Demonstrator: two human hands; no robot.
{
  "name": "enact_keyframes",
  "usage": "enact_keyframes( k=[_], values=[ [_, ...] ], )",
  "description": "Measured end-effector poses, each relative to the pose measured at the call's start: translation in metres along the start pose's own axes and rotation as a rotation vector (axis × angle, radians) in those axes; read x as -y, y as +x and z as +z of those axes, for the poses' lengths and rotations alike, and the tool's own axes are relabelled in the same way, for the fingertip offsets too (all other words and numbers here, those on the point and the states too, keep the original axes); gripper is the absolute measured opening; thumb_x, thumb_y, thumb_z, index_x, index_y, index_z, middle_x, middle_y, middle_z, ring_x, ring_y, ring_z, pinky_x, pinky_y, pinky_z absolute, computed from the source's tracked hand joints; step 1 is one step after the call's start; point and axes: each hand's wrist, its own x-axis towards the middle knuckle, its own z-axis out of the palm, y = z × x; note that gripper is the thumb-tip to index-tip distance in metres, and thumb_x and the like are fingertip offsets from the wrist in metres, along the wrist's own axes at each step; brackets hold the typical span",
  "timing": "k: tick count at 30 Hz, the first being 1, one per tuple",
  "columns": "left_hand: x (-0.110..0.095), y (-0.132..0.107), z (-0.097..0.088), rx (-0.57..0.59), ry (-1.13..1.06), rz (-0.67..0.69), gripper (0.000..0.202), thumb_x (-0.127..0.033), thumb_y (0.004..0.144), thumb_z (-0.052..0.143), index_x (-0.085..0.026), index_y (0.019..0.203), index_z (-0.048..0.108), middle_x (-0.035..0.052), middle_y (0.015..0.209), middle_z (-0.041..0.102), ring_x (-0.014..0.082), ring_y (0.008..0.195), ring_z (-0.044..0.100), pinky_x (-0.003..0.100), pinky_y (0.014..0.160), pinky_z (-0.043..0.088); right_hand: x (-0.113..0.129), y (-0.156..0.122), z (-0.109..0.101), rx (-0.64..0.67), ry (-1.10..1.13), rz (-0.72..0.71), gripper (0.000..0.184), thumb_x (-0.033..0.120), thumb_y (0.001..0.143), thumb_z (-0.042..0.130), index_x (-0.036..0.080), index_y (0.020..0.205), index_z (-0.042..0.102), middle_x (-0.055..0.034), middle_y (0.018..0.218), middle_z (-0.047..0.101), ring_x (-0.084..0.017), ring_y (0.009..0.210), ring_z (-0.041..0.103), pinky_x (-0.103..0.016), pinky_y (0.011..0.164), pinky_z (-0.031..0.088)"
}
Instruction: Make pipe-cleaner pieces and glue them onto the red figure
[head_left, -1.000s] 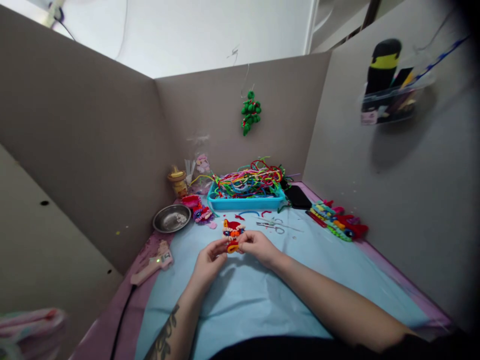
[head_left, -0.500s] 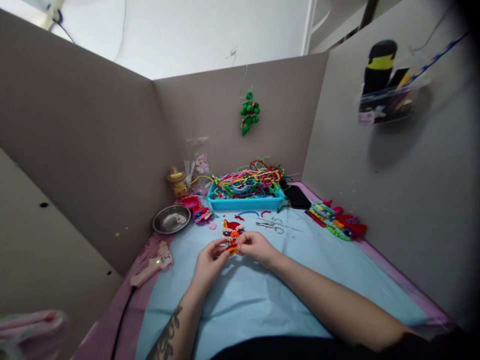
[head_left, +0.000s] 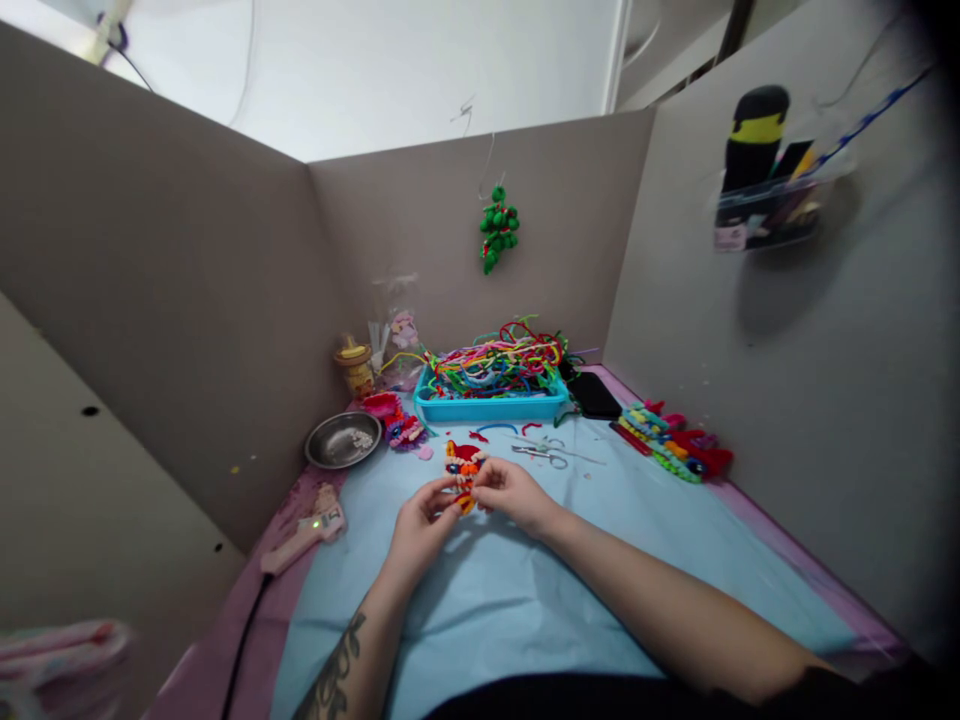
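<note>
A small red, orange and cream figure of fuzzy pipe cleaners, with dark blue eye-like spots, is held up between both hands over the blue sheet. My left hand pinches its lower left side with thumb and fingers. On the lower right, the closed fingers of my right hand grip the same figure and cover part of it. Its lower end shows red and yellow strands between the fingertips. Scissors lie just beyond my right hand, among short pipe-cleaner scraps.
A blue tray heaped with pipe cleaners stands at the back. To the left are a metal bowl with small white bits and a pink glue gun. Finished-looking colourful figures and a black phone lie right. Grey panels surround the table.
My right hand has shifted slightly at the figure's lower part, and the red and yellow strands there sit at a different angle. Both hands keep hold.
</note>
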Motion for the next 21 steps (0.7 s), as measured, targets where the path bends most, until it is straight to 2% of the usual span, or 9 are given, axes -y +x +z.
enact_keyframes(
  k=[4, 8, 14, 21],
  values=[
    [-0.001, -0.001, 0.0, 0.025, -0.042, 0.018, 0.046, -0.03, 0.068, 0.07, -0.013, 0.109, 0.057, 0.0125, 0.095, 0.068, 0.022, 0.088, 0.064, 0.032, 0.075, 0.051, -0.002, 0.002, 0.001, -0.015, 0.061, -0.068, 0.023, 0.029, 0.066, 0.067, 0.019, 0.072, 0.048, 0.0044, 0.063, 0.055, -0.009, 0.051, 0.051, -0.021, 0.048, 0.039],
    [-0.001, -0.004, 0.001, 0.046, 0.002, 0.079, 0.051, -0.025, 0.063, 0.072, -0.017, 0.11, 0.055, 0.0123, 0.111, 0.062, 0.0224, 0.098, 0.06, 0.031, 0.074, 0.052, 0.001, 0.002, 0.0, -0.091, 0.047, -0.103, 0.026, 0.034, 0.067, 0.067, 0.019, 0.071, 0.046, 0.0042, 0.065, 0.054, -0.008, 0.051, 0.049, -0.022, 0.048, 0.04],
    [0.001, -0.003, 0.003, 0.01, 0.021, 0.069, 0.044, -0.028, 0.067, 0.068, -0.017, 0.107, 0.052, 0.0078, 0.093, 0.065, 0.0183, 0.083, 0.063, 0.028, 0.066, 0.052, 0.005, -0.002, 0.003, -0.115, -0.028, -0.124, 0.023, 0.034, 0.069, 0.064, 0.019, 0.071, 0.047, 0.0045, 0.061, 0.051, -0.009, 0.05, 0.047, -0.022, 0.048, 0.039],
    [0.0, -0.002, 0.003, 0.008, -0.018, 0.124, 0.03, -0.027, 0.067, 0.069, -0.016, 0.094, 0.061, 0.0105, 0.1, 0.065, 0.0206, 0.089, 0.063, 0.031, 0.079, 0.049, 0.01, -0.006, 0.011, -0.091, -0.08, -0.142, 0.023, 0.034, 0.068, 0.065, 0.019, 0.067, 0.048, 0.0036, 0.062, 0.05, -0.01, 0.053, 0.046, -0.023, 0.05, 0.038]
  ],
)
